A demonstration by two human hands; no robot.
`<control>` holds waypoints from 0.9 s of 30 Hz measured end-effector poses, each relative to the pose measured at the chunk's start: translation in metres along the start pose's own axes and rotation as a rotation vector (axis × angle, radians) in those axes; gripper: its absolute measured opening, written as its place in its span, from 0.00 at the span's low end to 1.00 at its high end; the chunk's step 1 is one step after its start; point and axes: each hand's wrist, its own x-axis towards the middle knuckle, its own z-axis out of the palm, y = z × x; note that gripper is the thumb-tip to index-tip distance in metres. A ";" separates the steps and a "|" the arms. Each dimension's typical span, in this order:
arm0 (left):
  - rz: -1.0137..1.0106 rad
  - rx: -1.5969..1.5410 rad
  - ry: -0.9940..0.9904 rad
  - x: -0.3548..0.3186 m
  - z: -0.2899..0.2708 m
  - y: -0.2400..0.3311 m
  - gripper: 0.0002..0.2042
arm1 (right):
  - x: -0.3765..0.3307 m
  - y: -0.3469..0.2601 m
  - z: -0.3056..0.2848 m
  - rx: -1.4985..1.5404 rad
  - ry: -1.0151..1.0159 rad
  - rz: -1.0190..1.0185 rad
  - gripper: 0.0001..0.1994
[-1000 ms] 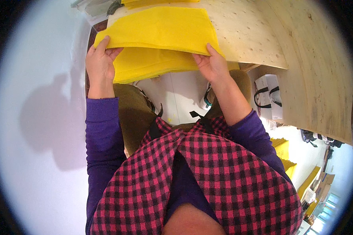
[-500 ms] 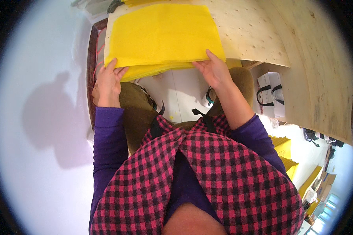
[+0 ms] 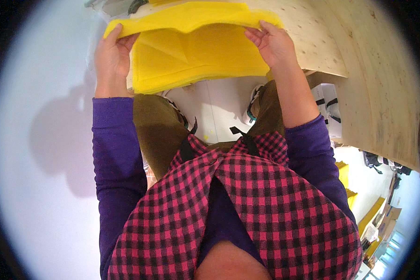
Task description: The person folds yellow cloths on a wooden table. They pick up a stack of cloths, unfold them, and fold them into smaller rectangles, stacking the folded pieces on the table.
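A large yellow fabric sheet point(image 3: 196, 51) is folded into layers and held up in front of me, over the near edge of a wooden board. My left hand point(image 3: 109, 58) grips its upper left corner. My right hand point(image 3: 273, 44) pinches the top layer near the upper right corner. The upper layer is lifted away from the layers hanging beneath it. My purple sleeves and checked red and black apron fill the lower half of the view.
A pale plywood board point(image 3: 326, 42) with small holes lies to the right, its curved edge running down the right side. A white bag with black handles point(image 3: 329, 105) stands under it. White floor point(image 3: 42, 140) spreads on the left. Yellow items point(image 3: 343, 172) lie lower right.
Both hands have risen and moved apart. The top layer of the yellow fabric has been lifted off the stack, exposing the folded layers beneath.
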 end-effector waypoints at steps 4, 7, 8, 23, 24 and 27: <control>0.082 -0.048 -0.040 -0.014 -0.004 0.002 0.11 | -0.010 0.002 -0.007 0.044 0.009 -0.004 0.10; -0.018 0.054 0.103 -0.039 -0.014 -0.023 0.14 | -0.029 0.033 -0.021 0.044 0.096 0.125 0.11; -0.060 0.054 0.125 -0.044 -0.018 -0.030 0.14 | -0.035 0.044 -0.025 0.036 0.130 0.178 0.11; -0.221 0.170 0.178 -0.048 -0.032 -0.049 0.13 | -0.038 0.066 -0.044 0.069 0.181 0.247 0.10; -0.233 0.169 0.192 -0.049 -0.036 -0.053 0.12 | -0.039 0.066 -0.044 0.038 0.174 0.249 0.10; -0.240 0.164 0.201 -0.051 -0.046 -0.058 0.10 | -0.040 0.066 -0.042 0.006 0.167 0.251 0.11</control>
